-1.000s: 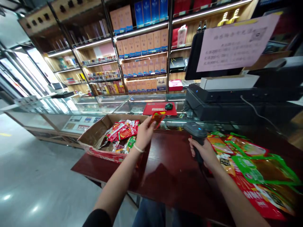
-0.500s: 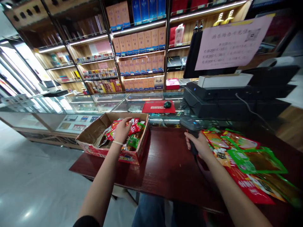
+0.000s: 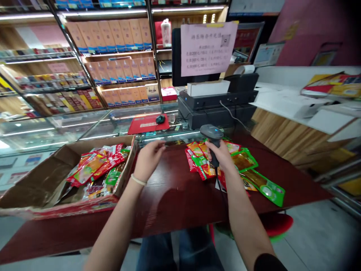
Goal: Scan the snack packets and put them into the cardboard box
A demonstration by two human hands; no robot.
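Note:
My right hand (image 3: 221,156) is wrapped round the handle of a dark barcode scanner (image 3: 212,132), its head pointing away from me above a pile of snack packets (image 3: 197,160) on the right of the table. My left hand (image 3: 149,160) is over the table just right of a cardboard box (image 3: 34,173); its fingers are loosely bent with the thumb a little apart, and nothing shows in them. Inside the box lie more red and green snack packets (image 3: 96,163). One green-edged packet (image 3: 265,186) lies nearest the table's right front.
Behind the dark red table (image 3: 169,203) runs a glass counter with a red mat (image 3: 141,123) and a mouse (image 3: 160,119). A till unit (image 3: 203,109) with a monitor and paper sign (image 3: 207,49) stands at the back. The scanner's cable (image 3: 218,180) trails down beside my right wrist.
My left hand has left the packets in the box and moved right, over the table. The scanner is now over the packet pile. The view has turned to the right.

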